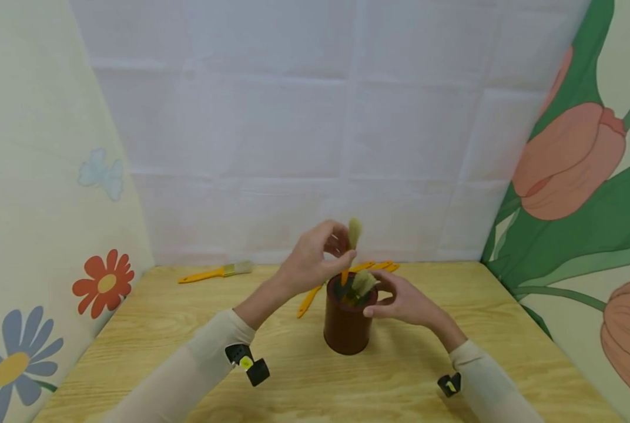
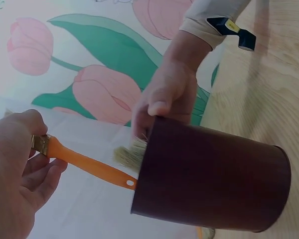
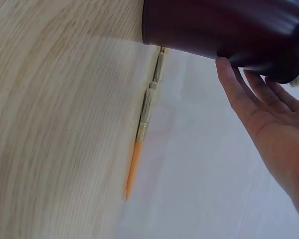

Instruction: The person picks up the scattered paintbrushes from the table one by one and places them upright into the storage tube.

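A dark brown cylindrical cup [image 1: 347,332] stands upright on the table, with the pale bristles [image 1: 365,282] of a paintbrush showing at its mouth. My left hand [image 1: 315,254] pinches another paintbrush [image 2: 94,167] near its metal ferrule, bristles up. The orange handle points down, its holed end right at the cup's rim. On the cup's other side, my right hand [image 1: 406,301] holds the upper wall, thumb at the near rim [image 2: 159,108] and fingers against the far side [image 3: 239,84].
One orange-handled paintbrush [image 1: 204,275] lies at the back left of the wooden table [image 1: 272,376]. Another handle [image 1: 308,303] shows just left of the cup, and several more brushes [image 1: 382,266] lie behind it. A white sheet [image 1: 272,129] hangs along the back; flower-print walls flank the table.
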Demonstrator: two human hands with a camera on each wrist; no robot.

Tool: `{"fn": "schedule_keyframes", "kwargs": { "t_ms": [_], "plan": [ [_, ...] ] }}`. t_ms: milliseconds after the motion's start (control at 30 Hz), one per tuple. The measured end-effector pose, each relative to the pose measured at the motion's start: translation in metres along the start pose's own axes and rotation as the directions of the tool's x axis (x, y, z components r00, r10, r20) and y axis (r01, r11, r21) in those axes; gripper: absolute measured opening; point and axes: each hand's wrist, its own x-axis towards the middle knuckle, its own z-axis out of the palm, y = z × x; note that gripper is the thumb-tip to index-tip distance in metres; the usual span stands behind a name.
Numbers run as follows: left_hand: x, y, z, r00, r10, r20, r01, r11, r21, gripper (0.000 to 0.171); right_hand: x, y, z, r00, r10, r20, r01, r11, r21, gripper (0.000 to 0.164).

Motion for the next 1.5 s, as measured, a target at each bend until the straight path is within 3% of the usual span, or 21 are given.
{"fn": "schedule_keyframes", "kwargs": {
  "t_ms": [333, 633, 1033, 1500],
  "plan": [
    [-0.009, -0.021, 0.01, 0.98, -0.142, 0.139, 0.138, 0.99, 0.041, 0.021, 0.001, 0.0, 0.0, 1.0, 0.0, 0.0, 0.0, 1.0, 0.001, 0.075],
    [-0.017, -0.045, 0.013, 0.959, -0.142, 0.246, 0.096, 0.977, 0.191, 0.026, 0.002, 0.0, 0.001, 1.0, 0.012, 0.001, -0.012, 1.0, -0.004, 0.074],
    [-0.023, -0.06, 0.019, 0.936, -0.146, 0.321, 0.077, 0.973, 0.22, 0.027, 0.004, 0.0, 0.001, 1.0, 0.016, 0.005, -0.016, 0.999, -0.036, 0.074],
    [-0.019, -0.06, 0.023, 0.915, -0.161, 0.369, 0.074, 0.968, 0.241, 0.031, 0.0, 0.0, -0.001, 1.0, 0.007, -0.001, -0.007, 1.0, -0.015, 0.073]
  ]
}}
